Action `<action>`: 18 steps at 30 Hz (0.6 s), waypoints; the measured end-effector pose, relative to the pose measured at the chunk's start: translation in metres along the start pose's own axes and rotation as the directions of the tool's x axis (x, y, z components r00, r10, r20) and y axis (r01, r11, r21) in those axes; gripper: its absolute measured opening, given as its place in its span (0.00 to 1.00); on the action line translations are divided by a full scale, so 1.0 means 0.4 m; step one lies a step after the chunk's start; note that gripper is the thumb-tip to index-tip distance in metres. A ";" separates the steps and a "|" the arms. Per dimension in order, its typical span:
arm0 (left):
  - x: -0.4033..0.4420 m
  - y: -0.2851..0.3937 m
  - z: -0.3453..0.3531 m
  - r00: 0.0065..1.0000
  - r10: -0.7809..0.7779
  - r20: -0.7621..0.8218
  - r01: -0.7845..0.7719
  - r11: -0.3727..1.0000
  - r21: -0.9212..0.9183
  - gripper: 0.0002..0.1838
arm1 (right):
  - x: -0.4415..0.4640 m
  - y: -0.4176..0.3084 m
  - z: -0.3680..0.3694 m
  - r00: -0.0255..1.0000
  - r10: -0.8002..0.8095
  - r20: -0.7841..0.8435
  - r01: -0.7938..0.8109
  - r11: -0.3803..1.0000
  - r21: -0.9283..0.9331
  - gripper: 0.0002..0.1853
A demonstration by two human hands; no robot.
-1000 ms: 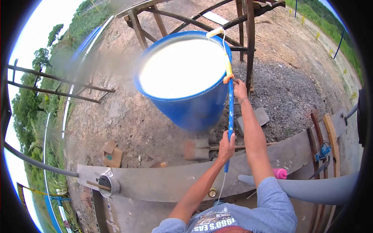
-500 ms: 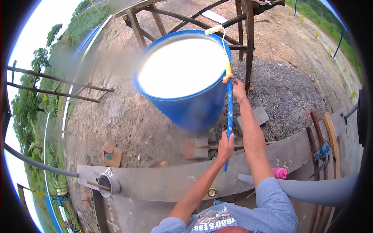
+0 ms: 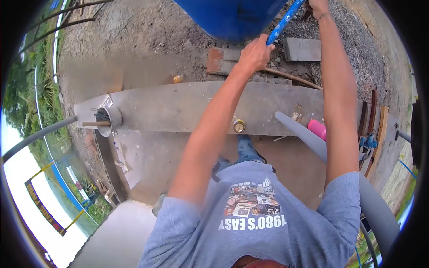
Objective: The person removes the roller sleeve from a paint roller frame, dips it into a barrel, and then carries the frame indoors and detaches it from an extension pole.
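A blue, paint-specked paint roller pole (image 3: pixel 287 21) slants up to the right and leaves the top of the head view; its roller end is out of sight. My left hand (image 3: pixel 256 54) is closed around the pole's lower end. Farther up, at the top edge, my right hand (image 3: pixel 318 6) grips the same pole, its fingers partly cut off. Beyond my left hand stands the large blue drum (image 3: pixel 234 20), of which only the lower part shows.
A grey ledge (image 3: pixel 192 105) crosses in front of me, bearing a small can (image 3: pixel 239 126), a white bucket (image 3: pixel 115 119) with sticks and a pink bottle (image 3: pixel 317 129). A grey pipe (image 3: pixel 304 136) runs at the right. Concrete blocks (image 3: pixel 302 49) lie on the ground past the ledge.
My view has tilted down, so the drum's rim, the white liquid and the roller head have left the frame. Both hands keep hold of the pole, which now slants more to the right.
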State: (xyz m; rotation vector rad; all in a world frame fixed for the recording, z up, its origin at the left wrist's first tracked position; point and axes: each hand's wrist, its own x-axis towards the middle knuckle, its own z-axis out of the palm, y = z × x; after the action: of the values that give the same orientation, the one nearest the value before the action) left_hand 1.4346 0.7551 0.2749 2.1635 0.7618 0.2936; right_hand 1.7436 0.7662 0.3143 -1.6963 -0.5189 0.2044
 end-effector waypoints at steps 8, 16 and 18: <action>0.032 -0.089 -0.061 0.995 -0.071 -0.076 0.062 0.992 -0.114 0.20 | -0.032 0.002 0.018 0.988 0.108 0.110 -0.110 0.994 0.015 0.14; -0.027 0.006 -0.051 0.938 0.018 -0.345 -0.054 0.994 -0.094 0.19 | -0.061 -0.075 -0.002 0.994 0.096 0.048 -0.102 0.982 0.157 0.12; -0.027 0.033 -0.051 0.914 0.039 -0.405 -0.093 0.989 -0.114 0.19 | 0.028 -0.022 -0.017 0.996 -0.035 0.077 0.018 0.977 0.211 0.10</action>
State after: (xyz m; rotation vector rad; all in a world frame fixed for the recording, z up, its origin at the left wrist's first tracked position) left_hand 1.4227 0.7547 0.2984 2.0292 0.8677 0.8221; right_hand 1.7544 0.7661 0.3261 -1.4789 -0.5588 0.2987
